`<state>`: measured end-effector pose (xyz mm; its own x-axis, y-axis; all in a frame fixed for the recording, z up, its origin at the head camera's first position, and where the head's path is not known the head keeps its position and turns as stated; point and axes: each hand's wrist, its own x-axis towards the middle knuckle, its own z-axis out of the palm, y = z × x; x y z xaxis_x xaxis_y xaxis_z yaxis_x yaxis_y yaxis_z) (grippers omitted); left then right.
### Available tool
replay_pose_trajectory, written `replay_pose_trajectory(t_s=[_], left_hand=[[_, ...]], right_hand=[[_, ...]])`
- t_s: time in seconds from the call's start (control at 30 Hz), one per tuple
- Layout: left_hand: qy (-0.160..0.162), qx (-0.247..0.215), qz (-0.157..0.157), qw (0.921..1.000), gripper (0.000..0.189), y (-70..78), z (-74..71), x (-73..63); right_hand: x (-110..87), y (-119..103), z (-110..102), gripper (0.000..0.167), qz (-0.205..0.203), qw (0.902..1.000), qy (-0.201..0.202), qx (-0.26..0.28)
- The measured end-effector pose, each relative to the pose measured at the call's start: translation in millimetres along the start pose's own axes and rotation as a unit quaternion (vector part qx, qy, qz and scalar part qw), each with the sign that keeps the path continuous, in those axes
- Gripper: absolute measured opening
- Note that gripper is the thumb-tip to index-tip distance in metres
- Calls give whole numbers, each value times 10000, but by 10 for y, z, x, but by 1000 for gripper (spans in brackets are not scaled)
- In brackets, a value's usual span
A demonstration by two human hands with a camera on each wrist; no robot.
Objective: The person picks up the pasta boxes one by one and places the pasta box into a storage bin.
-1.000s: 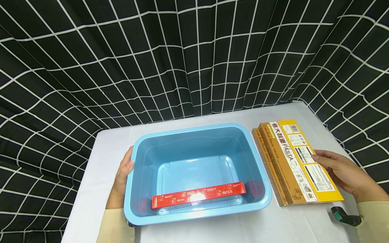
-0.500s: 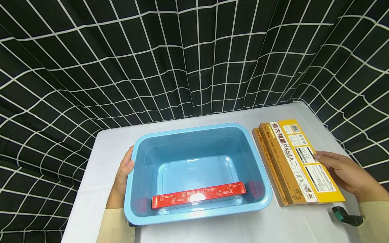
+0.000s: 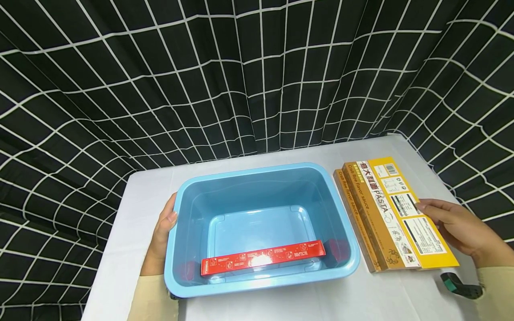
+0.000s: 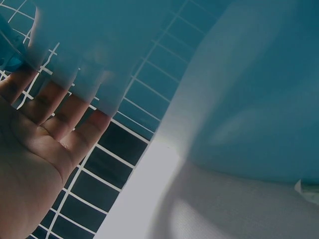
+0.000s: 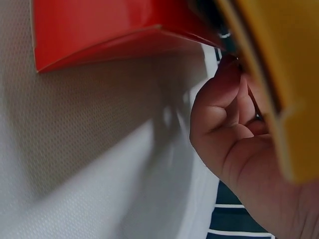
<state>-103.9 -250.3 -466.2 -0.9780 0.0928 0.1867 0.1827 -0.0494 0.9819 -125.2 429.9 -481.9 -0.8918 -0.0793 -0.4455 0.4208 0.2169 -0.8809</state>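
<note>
A light blue plastic tub [image 3: 261, 283] stands on the table, with a long, thin red box [image 3: 263, 258] lying inside along its near side. My left hand [image 3: 162, 227] holds the tub's left rim, thumb at the rim and fingers under it along the outer wall. In the left wrist view, the fingers [image 4: 75, 117] reach up behind the bluish wall. To the tub's right lies a brown and yellow pasta box [image 3: 383, 214]. My right hand [image 3: 453, 223] pinches its right edge, thumb on top and the other fingers underneath, partly hidden by the yellow cardboard [image 5: 294, 79].
A second brown box [image 3: 353, 218] lies against the pasta box's left side, close to the tub. In the right wrist view a red box surface [image 5: 99, 30] shows beside the hand. A white cloth [image 3: 305, 303] covers the table; black gridded curtains [image 3: 261, 80] surround it.
My right hand has shifted slightly to the right, and the pasta box's yellow right edge has moved outward with it. The left hand, tub and red box in it stay put.
</note>
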Motion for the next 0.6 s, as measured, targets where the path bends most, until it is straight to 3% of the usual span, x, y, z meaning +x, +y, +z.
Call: replay_pose_trajectory(t_s=[0.6], left_hand=[[-65, 37, 72, 9999, 66, 6, -4, 9]], right_hand=[[-24, -42, -27, 12, -161, 9995, -19, -260]])
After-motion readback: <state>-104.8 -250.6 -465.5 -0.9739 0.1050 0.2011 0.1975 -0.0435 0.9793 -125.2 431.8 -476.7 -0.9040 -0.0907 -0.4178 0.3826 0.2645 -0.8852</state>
